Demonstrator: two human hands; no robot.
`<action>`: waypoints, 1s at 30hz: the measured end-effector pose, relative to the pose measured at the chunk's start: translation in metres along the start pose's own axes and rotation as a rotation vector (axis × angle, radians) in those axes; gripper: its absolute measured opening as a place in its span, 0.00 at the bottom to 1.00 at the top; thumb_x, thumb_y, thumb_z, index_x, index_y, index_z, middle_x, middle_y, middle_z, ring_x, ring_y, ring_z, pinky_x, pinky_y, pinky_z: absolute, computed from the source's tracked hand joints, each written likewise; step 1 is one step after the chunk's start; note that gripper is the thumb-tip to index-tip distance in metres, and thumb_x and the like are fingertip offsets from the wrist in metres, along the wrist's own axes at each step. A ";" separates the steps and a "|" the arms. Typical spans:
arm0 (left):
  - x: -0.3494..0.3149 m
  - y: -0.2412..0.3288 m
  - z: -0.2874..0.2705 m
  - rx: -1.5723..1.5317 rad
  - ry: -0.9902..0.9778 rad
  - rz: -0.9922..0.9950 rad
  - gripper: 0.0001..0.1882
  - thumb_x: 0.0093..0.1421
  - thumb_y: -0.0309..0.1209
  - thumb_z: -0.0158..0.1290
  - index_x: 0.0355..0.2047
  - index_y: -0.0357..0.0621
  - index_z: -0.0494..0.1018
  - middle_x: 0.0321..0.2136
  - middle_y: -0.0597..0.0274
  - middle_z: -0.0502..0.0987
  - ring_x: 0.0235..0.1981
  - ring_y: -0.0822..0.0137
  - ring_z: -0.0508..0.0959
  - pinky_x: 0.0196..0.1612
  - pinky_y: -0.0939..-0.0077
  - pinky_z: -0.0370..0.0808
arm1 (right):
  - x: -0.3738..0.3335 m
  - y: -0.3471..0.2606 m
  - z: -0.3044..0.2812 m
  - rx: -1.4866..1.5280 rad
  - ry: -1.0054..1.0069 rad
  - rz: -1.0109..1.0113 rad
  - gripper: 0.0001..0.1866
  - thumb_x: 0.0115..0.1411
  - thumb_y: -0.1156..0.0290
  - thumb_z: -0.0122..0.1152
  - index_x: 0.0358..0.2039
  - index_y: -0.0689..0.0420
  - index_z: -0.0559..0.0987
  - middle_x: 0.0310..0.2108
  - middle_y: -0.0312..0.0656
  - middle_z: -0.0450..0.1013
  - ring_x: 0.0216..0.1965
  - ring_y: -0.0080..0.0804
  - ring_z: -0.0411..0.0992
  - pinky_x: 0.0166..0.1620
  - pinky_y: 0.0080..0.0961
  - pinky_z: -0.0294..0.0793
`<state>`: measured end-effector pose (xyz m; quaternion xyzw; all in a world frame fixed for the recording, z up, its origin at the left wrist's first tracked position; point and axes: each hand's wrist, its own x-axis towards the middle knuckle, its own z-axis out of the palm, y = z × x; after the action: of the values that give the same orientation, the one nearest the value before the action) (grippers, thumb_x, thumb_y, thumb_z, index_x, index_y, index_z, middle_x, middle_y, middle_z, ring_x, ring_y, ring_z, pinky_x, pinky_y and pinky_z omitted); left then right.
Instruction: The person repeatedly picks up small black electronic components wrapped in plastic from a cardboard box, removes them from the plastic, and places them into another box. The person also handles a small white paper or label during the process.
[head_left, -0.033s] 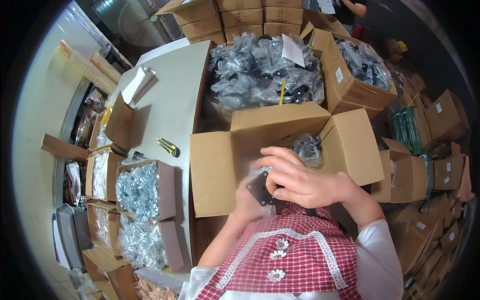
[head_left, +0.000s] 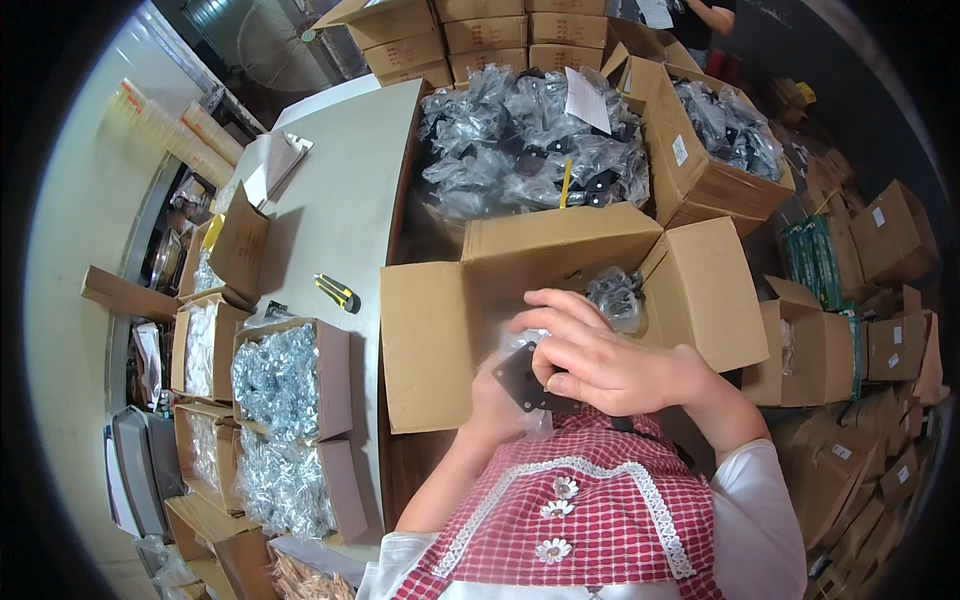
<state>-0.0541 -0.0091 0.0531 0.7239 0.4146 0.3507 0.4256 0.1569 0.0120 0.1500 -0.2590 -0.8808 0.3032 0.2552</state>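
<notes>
Black plate (head_left: 514,378) is in the left hand (head_left: 487,408), gripped with some clear plastic (head_left: 540,424); right hand (head_left: 615,372) curled over it, can't tell if it's pinching. Open carton (head_left: 424,345) just past the grip.

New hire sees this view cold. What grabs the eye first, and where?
Probably the red checked apron with white flowers, bottom center, and just above it a black plate between the left hand and right hand. Next, the big heap of plastic-bagged dark parts at upper center, then the yellow-and-black knife on the grey table, left.
</notes>
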 end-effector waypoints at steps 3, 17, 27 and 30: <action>0.000 0.001 0.002 -0.025 0.005 -0.030 0.29 0.50 0.35 0.72 0.52 0.46 0.77 0.47 0.58 0.82 0.48 0.57 0.83 0.50 0.63 0.79 | 0.001 -0.004 0.005 -0.111 0.077 0.009 0.06 0.59 0.74 0.59 0.36 0.59 0.73 0.63 0.54 0.63 0.71 0.62 0.50 0.70 0.56 0.51; -0.008 -0.115 0.041 -0.038 -0.252 -0.117 0.29 0.46 0.33 0.70 0.49 0.40 0.76 0.41 0.57 0.81 0.41 0.61 0.82 0.45 0.63 0.79 | -0.061 0.029 -0.008 0.744 0.699 0.455 0.16 0.59 0.72 0.64 0.48 0.58 0.75 0.50 0.42 0.74 0.60 0.34 0.68 0.67 0.33 0.60; 0.012 -0.117 0.072 -0.231 -0.448 -0.298 0.29 0.48 0.32 0.67 0.51 0.38 0.75 0.43 0.55 0.81 0.41 0.61 0.82 0.44 0.64 0.79 | -0.133 0.056 0.046 0.426 0.538 0.764 0.26 0.61 0.73 0.67 0.59 0.62 0.73 0.49 0.48 0.79 0.54 0.38 0.77 0.56 0.35 0.75; 0.019 -0.118 0.080 -0.259 -0.403 -0.323 0.29 0.49 0.31 0.66 0.52 0.37 0.75 0.43 0.55 0.81 0.41 0.61 0.82 0.44 0.64 0.79 | -0.146 0.061 0.041 0.276 0.532 0.777 0.22 0.62 0.72 0.64 0.56 0.62 0.75 0.48 0.49 0.80 0.50 0.39 0.80 0.54 0.33 0.77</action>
<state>-0.0134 0.0167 -0.0827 0.6433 0.3834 0.1774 0.6386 0.2581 -0.0518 0.0385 -0.6008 -0.5747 0.4133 0.3712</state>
